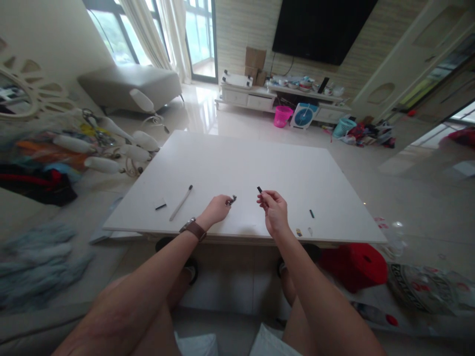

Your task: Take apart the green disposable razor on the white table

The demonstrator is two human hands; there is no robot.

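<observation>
My left hand [217, 209], with a brown-strapped watch on its wrist, pinches a small dark metallic piece [233, 199] over the white table [245, 158]. Pinched upright in my right hand [274, 207] is a short black stick [259, 189]. The two held pieces are apart from each other. Left of my hands lies a long pale stick with a dark tip [181, 203], and beside it a short black strip [161, 206]. To the right are a small dark green strip [311, 213], a small yellow and black piece [299, 232] and a tiny clear piece [310, 231].
A lamp with several white shades [137, 152] stands close to the table's left edge. Beside the near right corner are a red roll [367, 267] and a large printed plastic bag [426, 287]. A pink basket [282, 116] and a blue fan [304, 116] stand beyond the table.
</observation>
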